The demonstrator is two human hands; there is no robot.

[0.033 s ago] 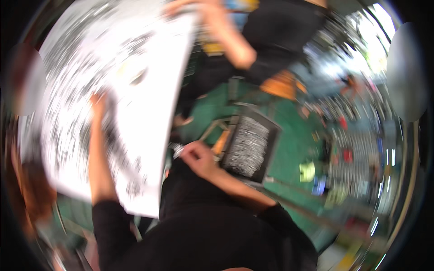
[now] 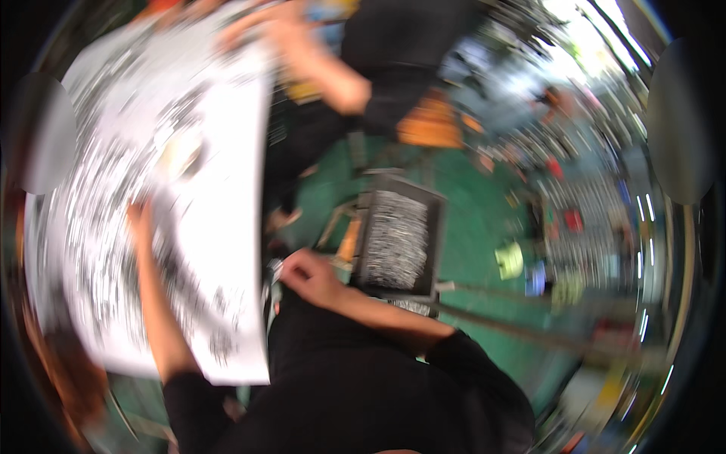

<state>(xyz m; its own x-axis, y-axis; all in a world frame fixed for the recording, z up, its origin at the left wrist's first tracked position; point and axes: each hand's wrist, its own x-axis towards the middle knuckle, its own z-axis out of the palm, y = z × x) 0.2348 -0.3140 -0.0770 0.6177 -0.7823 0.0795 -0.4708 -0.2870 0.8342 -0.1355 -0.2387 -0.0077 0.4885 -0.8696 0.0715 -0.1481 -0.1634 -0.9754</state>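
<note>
The whole picture is smeared by motion. A large white sheet covered in black print (image 2: 174, 151) fills the left side. My left hand (image 2: 140, 219) lies on its middle, the forearm coming up from the lower edge; the blur hides whether the fingers grip the sheet. My right hand (image 2: 310, 276) is closed in a fist just right of the sheet's lower right edge, beside a dark tray with a grey printed panel (image 2: 397, 234). Another person's hand (image 2: 265, 30) is at the sheet's top edge.
The other person, in a black top (image 2: 401, 53), stands at the far side. The surface is green (image 2: 476, 219). An orange object (image 2: 431, 125) lies behind the tray. A yellow-green item (image 2: 510, 259) and several small coloured things (image 2: 575, 219) are at the right.
</note>
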